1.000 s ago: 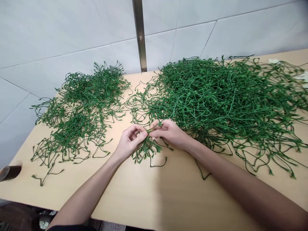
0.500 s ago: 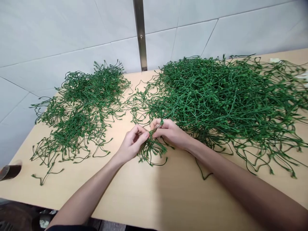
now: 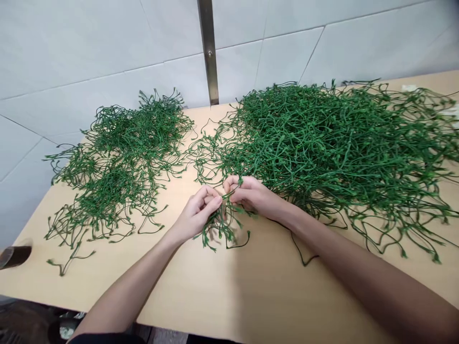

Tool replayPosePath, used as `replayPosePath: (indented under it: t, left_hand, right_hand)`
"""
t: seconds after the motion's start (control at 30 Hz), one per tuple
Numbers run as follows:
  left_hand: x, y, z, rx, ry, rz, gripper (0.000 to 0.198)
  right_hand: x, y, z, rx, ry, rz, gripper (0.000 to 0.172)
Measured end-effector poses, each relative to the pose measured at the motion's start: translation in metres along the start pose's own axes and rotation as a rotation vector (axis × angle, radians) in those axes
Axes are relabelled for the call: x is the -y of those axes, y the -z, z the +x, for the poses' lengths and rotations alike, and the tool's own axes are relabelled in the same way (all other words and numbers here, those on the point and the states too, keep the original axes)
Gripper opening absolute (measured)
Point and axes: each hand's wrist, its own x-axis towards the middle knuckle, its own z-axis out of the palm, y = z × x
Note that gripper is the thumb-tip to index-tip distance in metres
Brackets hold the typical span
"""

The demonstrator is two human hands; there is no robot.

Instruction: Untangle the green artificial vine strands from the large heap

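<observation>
Near the middle of the table, my left hand (image 3: 201, 210) is closed, thumb against fingers, on thin green artificial stems (image 3: 223, 228) whose tufted ends hang below it. Close beside it on the right, my right hand (image 3: 253, 193) pinches the upper part of a green stem, with a small tuft showing above the fingers. How the stems are joined between the fingertips is too small to make out. Behind and right of my hands lies a large tangled heap of the same stems (image 3: 322, 138).
A smaller heap of green stems (image 3: 122, 157) spreads over the left of the wooden table (image 3: 201, 291). A dark brown cylinder (image 3: 15, 256) lies at the left edge. Behind stands a tiled wall (image 3: 107, 43) with a metal strip (image 3: 209, 57).
The hanging stem ends under my hands have spread and shifted slightly left and right. Both hands stay in nearly the same place, still pinching.
</observation>
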Motion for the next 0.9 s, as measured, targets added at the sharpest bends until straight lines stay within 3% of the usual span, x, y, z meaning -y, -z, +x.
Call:
replayPosePath:
  t: [0.1, 0.27, 0.63, 0.9]
  left_hand:
    - [-0.001, 0.003, 0.002, 0.047, 0.030, -0.030, 0.036]
    - [0.000, 0.003, 0.002, 0.009, -0.017, 0.004, 0.036]
    - [-0.002, 0.000, -0.001, 0.021, -0.034, 0.090, 0.035]
    - [-0.001, 0.004, 0.002, 0.041, 0.034, 0.034, 0.042]
  right_hand:
    - [0.002, 0.000, -0.002, 0.026, 0.001, -0.020, 0.010]
    - [0.002, 0.000, -0.001, 0.022, 0.019, -0.109, 0.013]
    - [-0.004, 0.000, 0.001, -0.012, 0.047, -0.049, 0.006]
    - [-0.007, -0.002, 0.000, 0.073, 0.205, 0.030, 0.012]
